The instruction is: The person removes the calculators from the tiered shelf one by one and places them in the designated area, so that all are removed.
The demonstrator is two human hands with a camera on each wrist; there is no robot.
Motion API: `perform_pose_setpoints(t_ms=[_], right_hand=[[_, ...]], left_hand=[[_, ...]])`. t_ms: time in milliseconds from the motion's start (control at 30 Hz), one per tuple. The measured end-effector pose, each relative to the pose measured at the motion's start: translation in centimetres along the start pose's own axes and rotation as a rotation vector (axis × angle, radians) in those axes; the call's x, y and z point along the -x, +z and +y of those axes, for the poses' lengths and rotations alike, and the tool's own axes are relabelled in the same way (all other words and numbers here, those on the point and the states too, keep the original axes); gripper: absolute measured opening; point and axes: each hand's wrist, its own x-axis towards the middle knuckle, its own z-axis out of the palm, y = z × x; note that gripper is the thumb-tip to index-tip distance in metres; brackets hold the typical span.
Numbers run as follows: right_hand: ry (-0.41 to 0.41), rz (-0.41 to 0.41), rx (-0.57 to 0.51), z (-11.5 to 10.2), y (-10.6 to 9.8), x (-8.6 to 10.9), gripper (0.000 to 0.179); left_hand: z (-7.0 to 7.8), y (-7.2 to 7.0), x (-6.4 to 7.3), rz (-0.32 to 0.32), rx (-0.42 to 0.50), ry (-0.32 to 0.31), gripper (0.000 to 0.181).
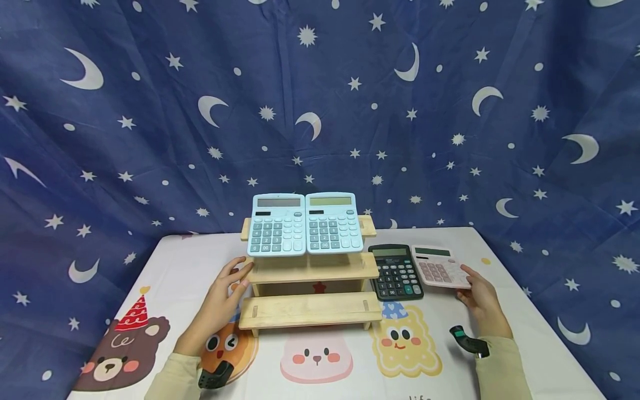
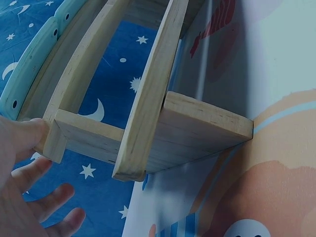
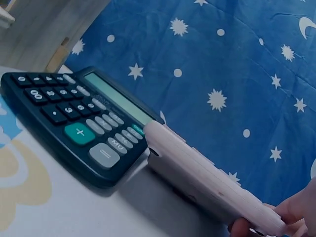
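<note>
Right hand [image 1: 481, 300] is pinching pink calculator [image 1: 436, 268] at near-right corner; body lying far-left of fingers, long axis running far-near, right of black calculator [image 1: 396, 273]. Left hand [image 1: 220, 300], fingers spread, is touching wooden rack [image 1: 310, 311], left end.

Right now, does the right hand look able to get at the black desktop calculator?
Probably not without letting go first: the right hand pinches the pink desktop calculator, which sits between it and the black desktop calculator, whose face looks mostly uncovered.
</note>
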Motion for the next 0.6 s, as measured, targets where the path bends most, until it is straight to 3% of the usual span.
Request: perform_pose_setpoints(t_ms=[133,333,600], right_hand=[[-0.017,0.054,0.065,0.19,0.04,-0.25,0.053],[-0.039,0.063,0.081,0.14,0.33,-0.22,0.054],[-0.140,0.097,0.166,-0.01,0.90,0.14,0.062]], left_hand=[[-0.08,0.00,-0.01,0.001,-0.008,0.002,0.040],[0.03,-0.19,-0.14,-0.019,-0.005,-0.016,0.041],[0.07,-0.60,-0.27,-0.038,-0.005,-0.021,0.040]])
